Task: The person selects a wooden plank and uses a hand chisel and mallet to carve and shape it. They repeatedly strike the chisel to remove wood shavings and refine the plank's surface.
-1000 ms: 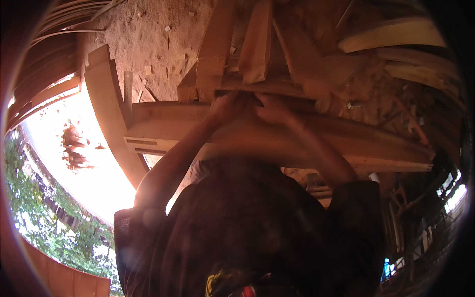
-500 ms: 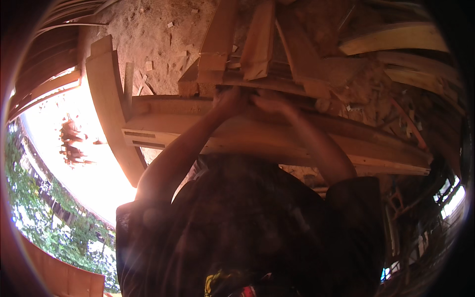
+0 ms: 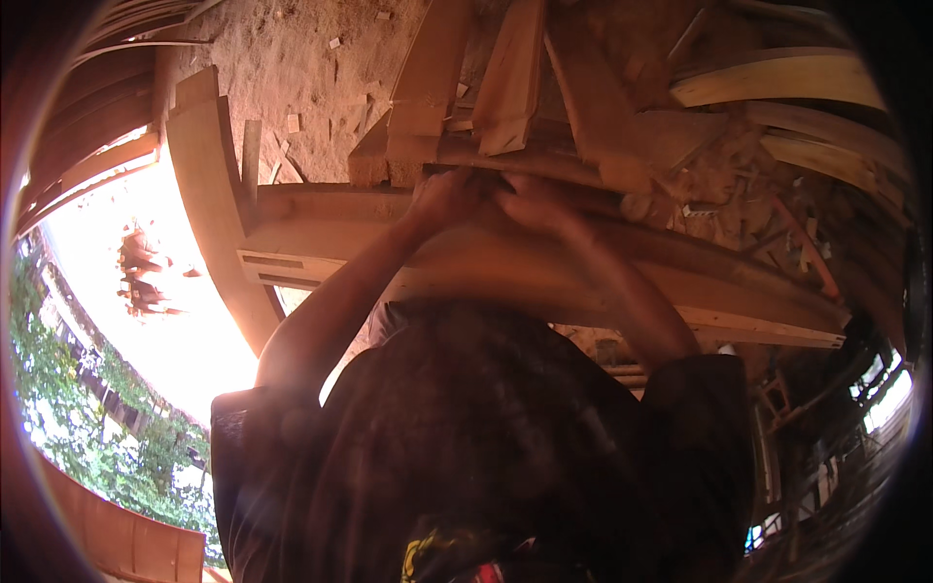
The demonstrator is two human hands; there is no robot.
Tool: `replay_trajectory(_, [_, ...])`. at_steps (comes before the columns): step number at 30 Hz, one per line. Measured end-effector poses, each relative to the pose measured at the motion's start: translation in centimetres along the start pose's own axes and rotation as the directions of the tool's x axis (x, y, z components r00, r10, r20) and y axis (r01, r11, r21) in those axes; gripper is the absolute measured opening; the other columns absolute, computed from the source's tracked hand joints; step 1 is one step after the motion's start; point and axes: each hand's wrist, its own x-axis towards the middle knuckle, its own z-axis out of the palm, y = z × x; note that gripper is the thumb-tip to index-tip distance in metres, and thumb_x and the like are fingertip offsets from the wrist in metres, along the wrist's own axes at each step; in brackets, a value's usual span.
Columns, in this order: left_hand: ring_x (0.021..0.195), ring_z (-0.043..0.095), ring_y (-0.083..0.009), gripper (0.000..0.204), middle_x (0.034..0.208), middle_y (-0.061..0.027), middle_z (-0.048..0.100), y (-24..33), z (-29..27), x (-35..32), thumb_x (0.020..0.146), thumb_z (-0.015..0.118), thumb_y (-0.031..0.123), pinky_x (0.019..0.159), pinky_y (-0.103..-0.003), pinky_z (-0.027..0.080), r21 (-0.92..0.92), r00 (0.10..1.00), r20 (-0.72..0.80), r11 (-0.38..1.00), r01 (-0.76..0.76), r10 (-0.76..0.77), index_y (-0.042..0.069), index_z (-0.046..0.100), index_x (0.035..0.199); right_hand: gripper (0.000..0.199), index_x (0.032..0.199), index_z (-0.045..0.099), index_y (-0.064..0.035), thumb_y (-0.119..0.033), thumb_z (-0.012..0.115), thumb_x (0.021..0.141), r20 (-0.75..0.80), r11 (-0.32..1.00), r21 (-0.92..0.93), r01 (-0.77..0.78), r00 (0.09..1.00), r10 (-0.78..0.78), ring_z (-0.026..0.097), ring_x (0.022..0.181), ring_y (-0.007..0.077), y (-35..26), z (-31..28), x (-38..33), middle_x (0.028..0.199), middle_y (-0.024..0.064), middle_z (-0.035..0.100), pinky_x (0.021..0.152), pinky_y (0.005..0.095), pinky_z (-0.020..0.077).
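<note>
Both my hands are close together over the far side of a long wooden beam [image 3: 505,277] that lies across in front of me. Slots are cut in the beam's left end. My left hand [image 3: 449,199] is closed, its fingers curled over at the far edge. Just right of it, my right hand [image 3: 532,202] is closed too, thumb side toward the left one. Whatever lies between them is dark and hidden by the fingers. Ends of sawn boards [image 3: 508,87] reach toward my hands from the far side.
A broad upright plank [image 3: 209,185] stands at the beam's left end. Wood offcuts and shavings [image 3: 714,189] lie heaped at the right. Curved pale timbers [image 3: 787,78] are stacked at the far right. Bright daylight and greenery show at the left.
My hands stay at nearly the same place on the beam, with the left forearm and elbow shifted slightly left. The boards and the beam look unmoved.
</note>
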Motion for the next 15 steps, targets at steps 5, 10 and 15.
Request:
replay_trajectory(5, [0.131,0.063,-0.0408,0.047,0.136,-0.0213,0.069,0.6,0.1,0.2,0.1,0.058,0.039,0.112,-0.057,0.043,0.052,1.0,-0.018,0.999,0.005,-0.004,0.016,0.059,0.141,0.053,0.15,0.056,-0.0011,-0.026,0.06,0.103,0.043,0.993,0.083,-0.08,0.996,0.076,0.054,0.142,0.036,-0.2,0.0,0.0,0.15,0.0233,0.059,0.118,0.0444,0.0424])
replay_trajectory(10, [0.135,0.059,-0.0432,0.057,0.142,-0.023,0.066,1.2,-0.4,0.2,0.101,0.055,0.047,0.115,-0.058,0.04,0.058,0.999,0.025,0.997,-0.048,0.047,0.015,0.055,0.148,0.061,0.145,0.057,0.0019,-0.025,0.062,0.09,0.056,0.973,0.128,-0.191,0.981,0.185,0.051,0.143,0.0434,-2.6,-1.1,0.0,0.149,0.0291,0.056,0.119,0.0468,0.0415])
replay_trajectory(15, [0.137,0.058,-0.0402,0.061,0.141,-0.0217,0.066,1.6,-0.6,0.4,0.096,0.062,0.057,0.113,-0.048,0.044,-0.071,0.995,0.068,0.994,0.079,-0.075,0.012,0.066,0.137,0.047,0.131,0.066,0.0041,-0.026,0.06,0.095,0.121,0.973,0.029,-0.228,0.967,0.223,0.063,0.127,0.0445,-4.5,-2.5,-0.3,0.133,0.0281,0.067,0.11,0.0479,0.0476])
